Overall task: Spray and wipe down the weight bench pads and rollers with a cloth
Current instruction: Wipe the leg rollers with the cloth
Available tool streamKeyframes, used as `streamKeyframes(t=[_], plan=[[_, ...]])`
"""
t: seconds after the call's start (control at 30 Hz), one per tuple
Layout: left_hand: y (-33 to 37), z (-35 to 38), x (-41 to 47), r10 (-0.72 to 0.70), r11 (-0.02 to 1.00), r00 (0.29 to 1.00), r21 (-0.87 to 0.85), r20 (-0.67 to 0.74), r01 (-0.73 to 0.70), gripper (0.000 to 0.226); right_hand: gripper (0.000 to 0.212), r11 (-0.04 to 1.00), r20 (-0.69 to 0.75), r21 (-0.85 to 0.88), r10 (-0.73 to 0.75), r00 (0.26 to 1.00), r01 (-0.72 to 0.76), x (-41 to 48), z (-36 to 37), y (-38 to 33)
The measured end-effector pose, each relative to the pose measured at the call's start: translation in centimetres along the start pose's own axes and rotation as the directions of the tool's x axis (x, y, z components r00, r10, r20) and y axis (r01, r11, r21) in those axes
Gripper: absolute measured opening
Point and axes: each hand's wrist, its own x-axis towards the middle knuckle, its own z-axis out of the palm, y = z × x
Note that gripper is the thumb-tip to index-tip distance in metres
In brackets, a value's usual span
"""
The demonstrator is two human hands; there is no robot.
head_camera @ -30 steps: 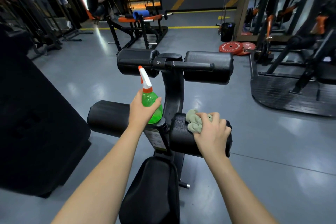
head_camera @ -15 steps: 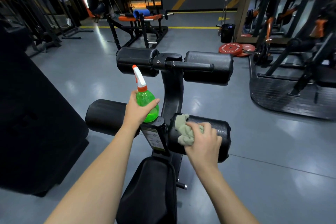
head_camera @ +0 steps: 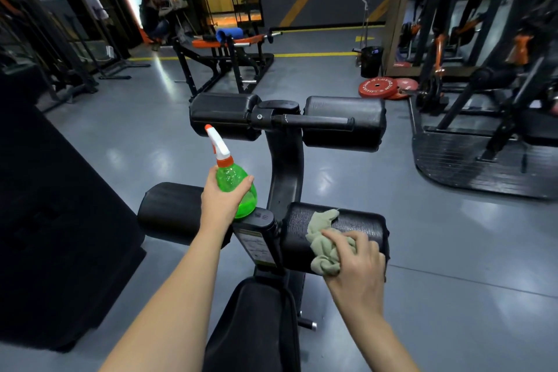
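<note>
left hand (head_camera: 222,199) wrapped round green spray bottle (head_camera: 237,186), fingers and thumb curled on its body. bottle upright, orange-white nozzle toward upper left. bottle held over inner end of lower left roller (head_camera: 169,208), just beside centre post (head_camera: 285,172). seat pad (head_camera: 250,326) low centre. right of post: lower right roller (head_camera: 359,222), grey-green cloth (head_camera: 323,243) bunched on its near face. right hand (head_camera: 357,266) grips cloth, fingers curled, pressing it to roller. red weight plates (head_camera: 376,87) on floor, far right.
</note>
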Motion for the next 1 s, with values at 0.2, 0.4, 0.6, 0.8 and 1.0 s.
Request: streamKeyframes(t=[0.2,0.4,0.6,0.8,1.0], plan=[[-0.3,-0.6,0.0,0.011,1.0,1.0,-0.021,0.024,-0.011,0.06,0.037,0.975,-0.065,-0.025,0.218,0.974,-0.22,5.2,0.0,-0.2],[-0.2,-0.3,-0.5,0.02,1.0,1.0,-0.017,0.001,-0.02,0.058,0.037,0.972,-0.094,-0.136,0.181,0.979,-0.193,3.5,-0.7,-1.6],[0.0,-0.5,-0.4,0.014,1.0,0.999,-0.028,0.037,-0.013,0.057,0.036,0.917,-0.114,-0.112,0.372,0.921,-0.384,5.7,-2.1,1.7],[-0.1,-0.2,-1.1,0.022,0.999,1.0,-0.046,-0.011,-0.023,0.054,0.048,0.933,-0.154,-0.1,0.33,0.931,-0.347,4.9,-2.4,1.5],[0.1,-0.3,-1.1,0.028,0.998,1.0,-0.049,-0.004,-0.028,0.054,0.067,1.0,0.055,-0.026,-0.003,0.998,0.004,0.4,-0.7,-1.2]])
